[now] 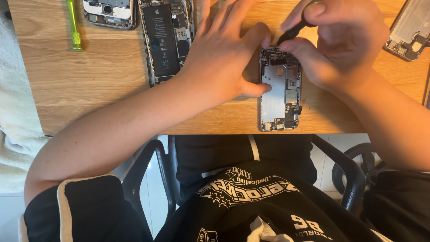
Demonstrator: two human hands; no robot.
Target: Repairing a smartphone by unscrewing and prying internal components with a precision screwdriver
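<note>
An opened phone body (280, 96) lies on the wooden table (89, 80) near its front edge, its silver inside and small parts showing. My left hand (224, 54) presses flat beside it, the thumb resting on the phone's left side. My right hand (340, 40) grips a black screwdriver (291, 32) whose tip points down at the phone's top end.
A second opened phone with a black battery (163, 38) lies left of my left hand. Another phone shell (109, 12) and a green tool (74, 24) sit at the far left. A silver phone back (410, 29) is at the right edge. A black chair's arms (148, 166) are below.
</note>
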